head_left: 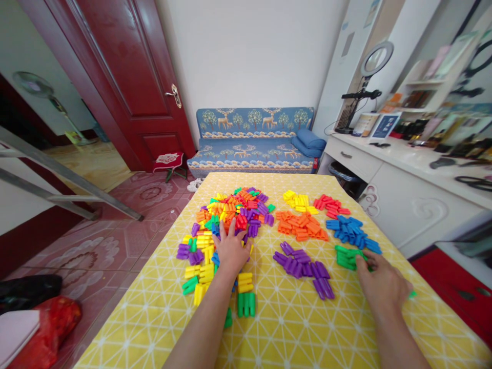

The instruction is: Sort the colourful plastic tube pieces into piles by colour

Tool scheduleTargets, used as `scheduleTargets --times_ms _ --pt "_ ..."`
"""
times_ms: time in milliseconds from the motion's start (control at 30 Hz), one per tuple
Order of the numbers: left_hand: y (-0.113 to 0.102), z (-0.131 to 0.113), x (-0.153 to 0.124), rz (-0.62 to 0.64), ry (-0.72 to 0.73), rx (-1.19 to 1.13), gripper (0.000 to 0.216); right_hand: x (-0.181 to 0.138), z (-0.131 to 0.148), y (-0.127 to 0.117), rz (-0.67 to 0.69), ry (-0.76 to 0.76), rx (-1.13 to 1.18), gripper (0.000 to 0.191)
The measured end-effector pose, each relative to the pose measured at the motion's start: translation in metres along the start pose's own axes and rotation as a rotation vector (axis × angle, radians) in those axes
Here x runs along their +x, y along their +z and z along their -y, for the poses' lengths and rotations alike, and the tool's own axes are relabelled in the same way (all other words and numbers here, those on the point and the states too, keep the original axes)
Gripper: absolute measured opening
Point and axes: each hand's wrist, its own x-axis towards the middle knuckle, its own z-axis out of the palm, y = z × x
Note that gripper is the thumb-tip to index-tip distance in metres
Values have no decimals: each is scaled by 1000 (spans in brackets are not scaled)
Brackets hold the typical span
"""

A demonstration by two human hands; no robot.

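My left hand (232, 248) rests palm down on the near part of a mixed pile of plastic toy building blocks (226, 207), its fingers spread. The blocks are bullet-shaped tubes joined side by side, in yellow, orange, red, purple, green and blue. On the right, my right hand (384, 282) has its fingers curled at a small group of green blocks (347, 257). Green shows between the fingertips, and a bit more peeks out beyond the hand's right edge. Near it lie blue blocks (351, 231) and purple blocks (298, 264).
Single-colour groups of orange blocks (302, 225), yellow blocks (299, 201) and red blocks (331, 206) lie farther back on the yellow patterned tablecloth (277, 328). Beyond the table stands a blue sofa (249, 148). A white dresser (407, 189) is at the right, a metal ladder (77, 197) at the left.
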Motion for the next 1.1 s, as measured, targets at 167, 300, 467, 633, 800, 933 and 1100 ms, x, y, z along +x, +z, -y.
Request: scheduleTargets --times_ms 167,300,467,633,800,933,1100 --pt "-1 0 0 21 -4 -9 36 -2 7 -6 -151 -37 90 44" --pt "1 1 0 5 1 -12 36 -14 29 -6 -190 -187 341 38" --pt "2 1 0 -11 6 -17 35 -48 83 -4 61 -454 622 23" --pt "0 0 -1 -5 -8 -19 35 -73 133 -3 342 -607 687 24" --pt "-5 -2 -1 21 -27 -12 42 -73 172 19 514 -627 589 43" --pt "-8 -4 -2 37 -39 -12 43 -59 207 43 576 -642 500 55" --pt "-8 -3 -1 34 -37 -15 45 -48 240 61 618 -664 350 61"
